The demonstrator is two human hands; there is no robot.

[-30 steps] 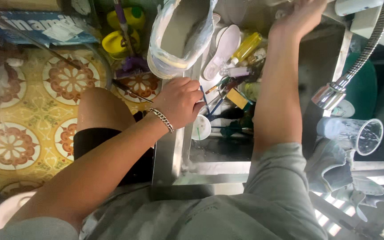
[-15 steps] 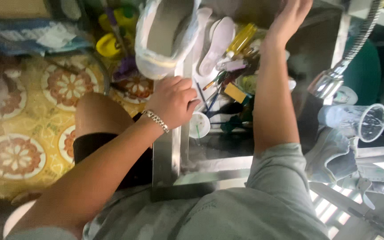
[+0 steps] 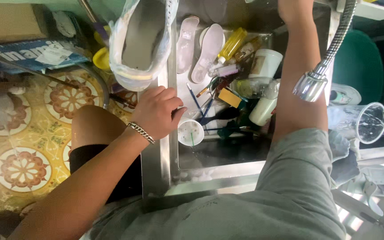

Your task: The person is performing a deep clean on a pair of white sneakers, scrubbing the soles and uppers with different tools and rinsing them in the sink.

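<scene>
My left hand [image 3: 156, 113], a metal bracelet on its wrist, lies curled over the left rim of a steel sink [image 3: 156, 169], thumb pointing at a small white cup [image 3: 190, 132] with a green stick in it. My right forearm [image 3: 298, 75] stretches across the sink and its hand is cut off by the top edge. The basin holds two pale shoe insoles [image 3: 210, 49], a yellow bottle [image 3: 233, 42], a white tub [image 3: 265, 62] and thin blue brushes [image 3: 205, 106].
A chrome spray head [image 3: 310, 84] on a flexible hose hangs over the sink's right side, next to a clear plastic cup [image 3: 372, 122]. A plastic bag [image 3: 141, 40] with a grey sole inside hangs at the rim. My bare knee [image 3: 96, 126] is above a patterned tile floor [image 3: 23, 169].
My right hand has reached farther away and slipped out of the top of the view. The left hand has stayed on the sink rim, shifting only slightly.
</scene>
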